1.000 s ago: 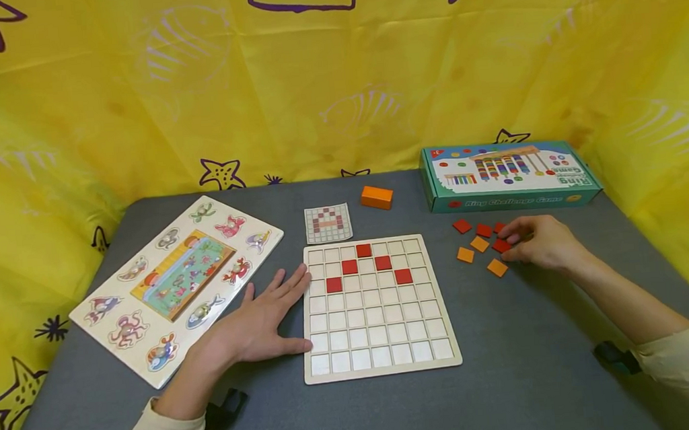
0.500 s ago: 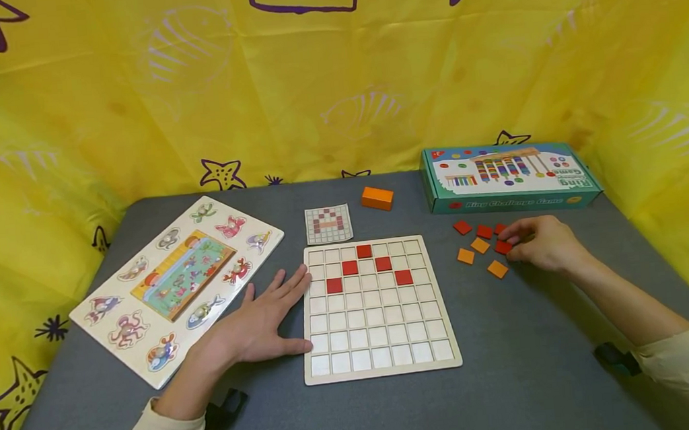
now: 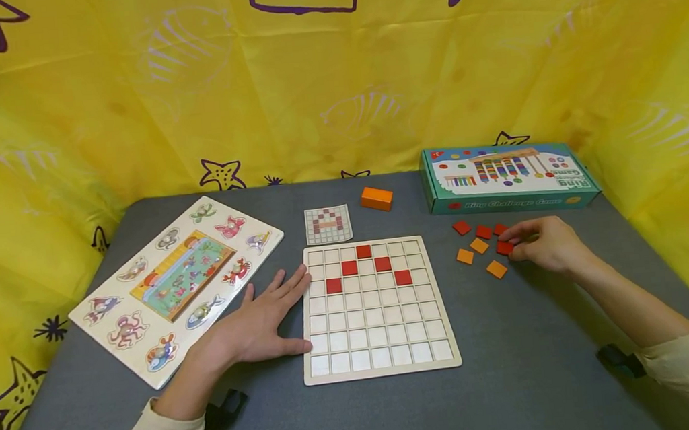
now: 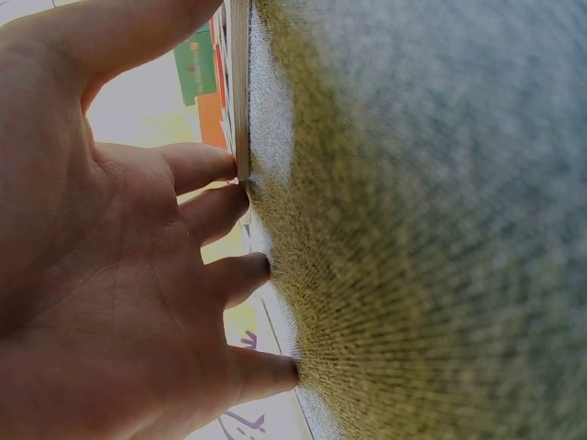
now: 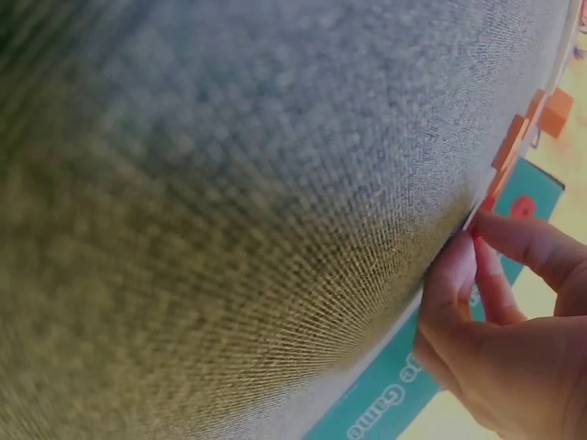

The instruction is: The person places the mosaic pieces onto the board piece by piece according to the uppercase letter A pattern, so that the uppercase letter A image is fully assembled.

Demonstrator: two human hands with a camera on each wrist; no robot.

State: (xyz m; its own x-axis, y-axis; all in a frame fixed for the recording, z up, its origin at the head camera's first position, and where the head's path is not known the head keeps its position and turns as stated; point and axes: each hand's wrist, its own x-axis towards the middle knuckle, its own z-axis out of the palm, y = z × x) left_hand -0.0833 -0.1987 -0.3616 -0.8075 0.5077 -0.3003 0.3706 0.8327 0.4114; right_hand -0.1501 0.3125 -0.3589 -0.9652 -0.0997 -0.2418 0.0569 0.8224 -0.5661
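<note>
On grey tabletop (image 3: pixel 515 377), right hand (image 3: pixel 547 243) pinches angled tile (image 3: pixel 504 248).

One grid board (image 3: pixel 383 372) lies on the one tabletop (image 3: pixel 526 363), divided seven by seven into forty-nine squares (image 3: pixel 376 318). Red tiles (image 3: pixel 363 251) number nine — five set in the squares, four off the board — and orange tiles (image 3: pixel 464 256) number three, all off it. There is one pattern card (image 3: pixel 328 224), one orange block (image 3: pixel 376 199), one game box (image 3: pixel 511 175) and one puzzle board (image 3: pixel 110 287), bearing ten cutout figures (image 3: pixel 128 330) around one central picture (image 3: pixel 185 275). One left hand (image 3: pixel 262 326) and one right hand (image 3: pixel 544 243) make two.
</note>
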